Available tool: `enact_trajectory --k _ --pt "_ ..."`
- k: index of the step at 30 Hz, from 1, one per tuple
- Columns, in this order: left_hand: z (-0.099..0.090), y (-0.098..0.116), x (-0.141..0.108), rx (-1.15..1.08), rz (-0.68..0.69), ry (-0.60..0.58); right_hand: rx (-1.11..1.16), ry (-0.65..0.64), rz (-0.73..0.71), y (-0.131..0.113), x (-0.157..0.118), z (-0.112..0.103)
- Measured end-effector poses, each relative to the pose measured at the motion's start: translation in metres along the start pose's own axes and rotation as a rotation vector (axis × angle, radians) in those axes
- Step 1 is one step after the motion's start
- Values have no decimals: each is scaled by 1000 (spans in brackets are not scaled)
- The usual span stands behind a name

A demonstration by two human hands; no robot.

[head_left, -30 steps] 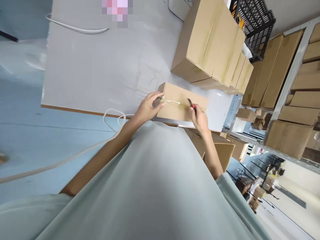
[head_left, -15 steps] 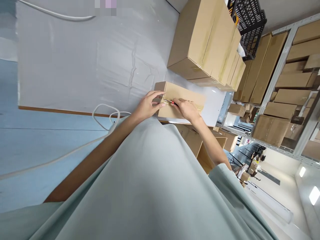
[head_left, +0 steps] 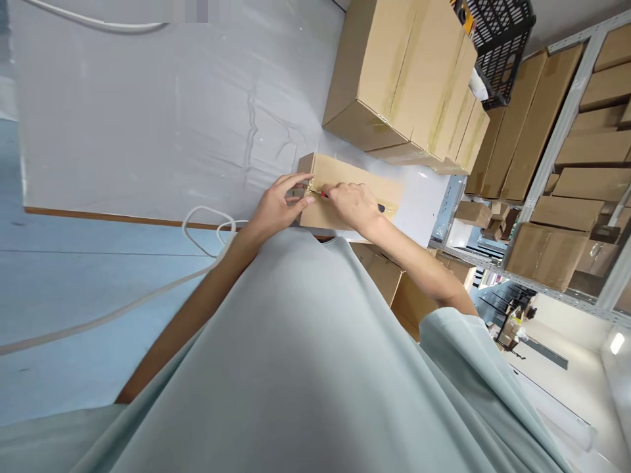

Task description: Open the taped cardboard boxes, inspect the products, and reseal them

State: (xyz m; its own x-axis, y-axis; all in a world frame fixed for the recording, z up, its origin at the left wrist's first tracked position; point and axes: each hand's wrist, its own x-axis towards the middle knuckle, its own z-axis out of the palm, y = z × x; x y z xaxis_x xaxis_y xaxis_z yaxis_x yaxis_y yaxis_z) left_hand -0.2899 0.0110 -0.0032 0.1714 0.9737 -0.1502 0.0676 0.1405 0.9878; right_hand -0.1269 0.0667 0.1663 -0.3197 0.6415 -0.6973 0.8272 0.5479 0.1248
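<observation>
A small cardboard box lies near the table's front edge, with shiny clear tape along its top. My right hand is closed around a utility knife, red and black with a thin metal tip. Most of its handle is hidden in the fist; a black end shows behind the hand. The tip points left at the taped end of the box. At that same end is my left hand, fingers and thumb spread apart and touching the box's edge.
Larger cardboard boxes stand in a row on the table beyond the small box. Behind them is a black plastic crate. A white cable loops off the front edge. Shelves with cartons rise at the right.
Both hands and the small box appear slightly further left as the view shifts. My right hand has turned a little, and the black end of the knife now shows behind it.
</observation>
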Motion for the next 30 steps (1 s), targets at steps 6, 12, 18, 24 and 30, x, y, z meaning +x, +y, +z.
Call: enact_trajectory --k 6,12,18,24,30 --pt "9 -1 -6 37 -14 109 -5 57 31 46 -11 38" --pt "25 -7 -6 -12 -49 277 5 -74 257 139 -74 92" --pt "37 -13 -7 16 -31 420 87 -20 225 176 -90 130" --pt "41 -18 -7 125 -40 534 144 50 133 194 -84 152" --pt "44 -19 -7 186 -41 548 209 76 67 210 -76 168"
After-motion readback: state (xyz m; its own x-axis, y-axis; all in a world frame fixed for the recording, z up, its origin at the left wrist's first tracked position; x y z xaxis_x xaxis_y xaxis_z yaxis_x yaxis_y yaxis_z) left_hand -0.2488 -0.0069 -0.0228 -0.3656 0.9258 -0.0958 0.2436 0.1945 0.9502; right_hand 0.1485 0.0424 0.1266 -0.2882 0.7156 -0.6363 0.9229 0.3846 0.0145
